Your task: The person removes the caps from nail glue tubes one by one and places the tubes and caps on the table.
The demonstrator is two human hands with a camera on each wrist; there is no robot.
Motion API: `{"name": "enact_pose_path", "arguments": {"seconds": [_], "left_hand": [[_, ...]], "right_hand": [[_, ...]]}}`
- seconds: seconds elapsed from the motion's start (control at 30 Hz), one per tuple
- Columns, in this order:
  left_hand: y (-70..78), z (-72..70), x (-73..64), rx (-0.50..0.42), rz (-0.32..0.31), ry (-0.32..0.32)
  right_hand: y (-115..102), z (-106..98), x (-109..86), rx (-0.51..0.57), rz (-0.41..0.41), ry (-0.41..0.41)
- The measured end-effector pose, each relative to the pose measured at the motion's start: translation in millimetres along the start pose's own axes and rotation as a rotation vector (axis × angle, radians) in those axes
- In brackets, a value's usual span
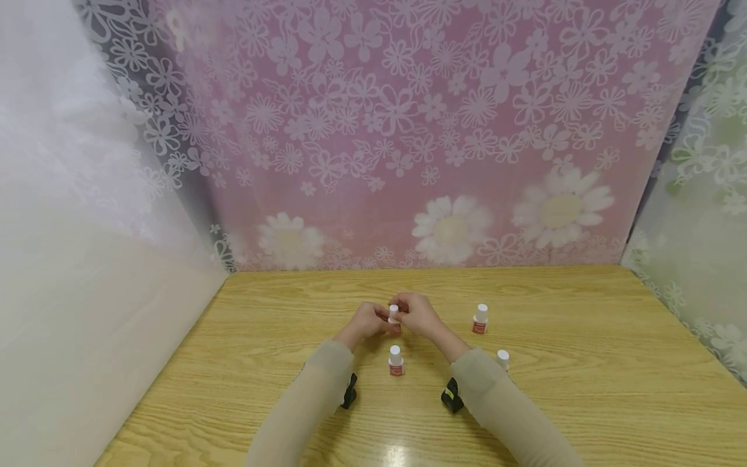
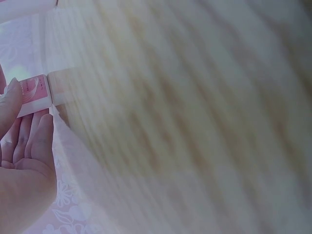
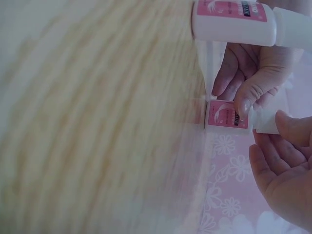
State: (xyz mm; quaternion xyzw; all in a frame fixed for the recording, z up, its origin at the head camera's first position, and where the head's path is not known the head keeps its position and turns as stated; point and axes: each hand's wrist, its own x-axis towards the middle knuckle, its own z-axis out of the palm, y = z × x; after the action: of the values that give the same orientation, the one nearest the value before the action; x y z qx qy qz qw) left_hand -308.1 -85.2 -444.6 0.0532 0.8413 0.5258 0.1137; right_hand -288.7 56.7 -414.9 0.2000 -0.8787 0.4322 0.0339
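Observation:
Both hands meet at a small white glue bottle [image 1: 394, 326] with a pink-red label, upright on the wooden table. My left hand [image 1: 369, 320] grips its body from the left; in the right wrist view the left thumb [image 3: 249, 97] lies across the label. From the right, my right hand [image 1: 417, 314] pinches the white cap [image 3: 265, 122] between thumb and fingers. The cap is on the bottle's neck. In the left wrist view, the bottle [image 2: 35, 95] shows at the left edge, above the left palm [image 2: 29, 165]. A second, like bottle [image 1: 396, 360] stands just in front of the hands.
To the right stands another matching bottle [image 1: 480, 319]. One more bottle [image 1: 503, 359] is partly hidden behind the right sleeve [image 1: 496, 395]. Black wrist devices [image 1: 451, 395] show by both forearms. A pink flowered curtain [image 1: 373, 162] hangs behind the wooden table [image 1: 262, 363].

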Motion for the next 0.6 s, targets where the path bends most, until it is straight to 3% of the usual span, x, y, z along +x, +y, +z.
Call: {"name": "enact_pose_path", "arguments": {"seconds": [0.37,0.6], "left_hand": [[2.7,-1.9,-2.0,0.043,0.024,0.0],[2.9,-2.4,-3.3,0.046,0.032,-0.006]], "right_hand": [[-0.2,-1.5,0.5,0.046,0.009,-0.037],[-0.8,0.0,0.0,0.096,0.076,-0.004]]}}
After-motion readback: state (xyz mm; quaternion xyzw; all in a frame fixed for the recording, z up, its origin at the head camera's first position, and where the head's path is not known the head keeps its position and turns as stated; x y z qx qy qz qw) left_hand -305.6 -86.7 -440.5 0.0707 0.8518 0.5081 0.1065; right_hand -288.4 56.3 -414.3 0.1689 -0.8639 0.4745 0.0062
